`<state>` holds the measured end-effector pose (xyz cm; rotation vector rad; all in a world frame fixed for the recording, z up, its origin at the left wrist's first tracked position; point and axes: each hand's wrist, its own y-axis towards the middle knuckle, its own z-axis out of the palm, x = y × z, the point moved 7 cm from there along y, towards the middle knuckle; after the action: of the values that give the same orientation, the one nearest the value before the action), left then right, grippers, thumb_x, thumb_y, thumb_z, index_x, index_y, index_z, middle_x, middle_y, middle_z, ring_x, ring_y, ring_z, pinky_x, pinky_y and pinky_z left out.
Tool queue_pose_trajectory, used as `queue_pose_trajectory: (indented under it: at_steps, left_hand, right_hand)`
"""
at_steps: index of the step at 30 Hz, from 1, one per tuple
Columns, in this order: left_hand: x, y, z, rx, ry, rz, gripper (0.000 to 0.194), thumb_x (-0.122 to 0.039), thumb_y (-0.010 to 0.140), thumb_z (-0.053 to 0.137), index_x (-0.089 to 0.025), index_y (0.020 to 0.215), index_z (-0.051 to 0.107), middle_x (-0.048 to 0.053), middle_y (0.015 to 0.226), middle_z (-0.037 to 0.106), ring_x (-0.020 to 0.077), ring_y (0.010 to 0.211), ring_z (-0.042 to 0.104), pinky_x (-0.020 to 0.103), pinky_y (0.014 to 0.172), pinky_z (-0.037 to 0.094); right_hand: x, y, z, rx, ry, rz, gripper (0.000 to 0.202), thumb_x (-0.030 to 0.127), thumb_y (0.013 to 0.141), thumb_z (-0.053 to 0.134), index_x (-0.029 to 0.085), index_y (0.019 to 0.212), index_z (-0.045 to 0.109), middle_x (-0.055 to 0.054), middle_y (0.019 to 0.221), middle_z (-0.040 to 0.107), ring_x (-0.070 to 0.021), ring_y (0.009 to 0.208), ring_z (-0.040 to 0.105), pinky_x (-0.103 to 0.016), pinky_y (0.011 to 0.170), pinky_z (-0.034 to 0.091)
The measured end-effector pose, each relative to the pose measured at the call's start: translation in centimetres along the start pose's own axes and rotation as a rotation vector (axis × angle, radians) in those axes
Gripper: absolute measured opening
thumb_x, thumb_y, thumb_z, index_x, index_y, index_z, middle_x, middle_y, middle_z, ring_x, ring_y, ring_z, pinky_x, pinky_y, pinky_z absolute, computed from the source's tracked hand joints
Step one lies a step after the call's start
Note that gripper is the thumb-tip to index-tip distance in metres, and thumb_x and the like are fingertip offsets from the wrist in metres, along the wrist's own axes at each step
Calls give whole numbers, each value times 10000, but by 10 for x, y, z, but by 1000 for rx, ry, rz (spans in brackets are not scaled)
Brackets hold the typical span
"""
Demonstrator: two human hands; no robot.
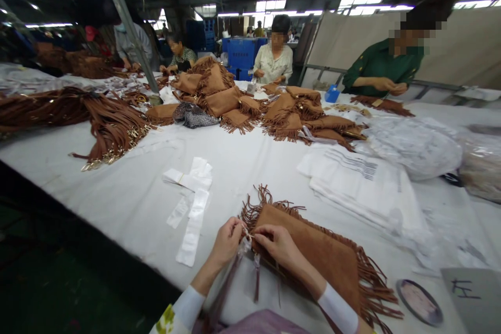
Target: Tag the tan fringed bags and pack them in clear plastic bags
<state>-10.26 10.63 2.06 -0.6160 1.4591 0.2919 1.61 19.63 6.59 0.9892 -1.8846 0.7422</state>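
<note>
A brown suede-look bag (313,245) with fringed edges lies flat on the white table in front of me. At its left corner my left hand (228,242) is closed in a pinch on the end of a bag strap (227,283), which is partly wrapped in clear plastic and runs down toward my lap. My right hand (278,244) reaches over the bag, thumb and finger pinched on a small metal fitting (249,237) beside the left fingertips. A tassel (257,277) hangs just below. How strap and fitting meet is too small to tell.
White strips (193,219) lie to the left. Brown straps with gold clasps (105,130) and piled fringed bags (223,99) stand farther back. White printed bags (352,182) and a round dish (419,301) are on the right. Co-workers, one in a green top (385,65), work across the table.
</note>
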Motion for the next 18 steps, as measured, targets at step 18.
queue_pose_trajectory:
  at_steps: [18]
  left_hand:
    - [-38, 30, 37, 162, -376, -115, 394, -523, 775, 654, -157, 906, 589, 16, 842, 586, 113, 708, 556, 241, 601, 480]
  right_hand:
    - [-8, 29, 6, -198, 236, -77, 297, 409, 791, 571, 147, 667, 636, -5, 641, 610, -147, 625, 541, -245, 599, 418]
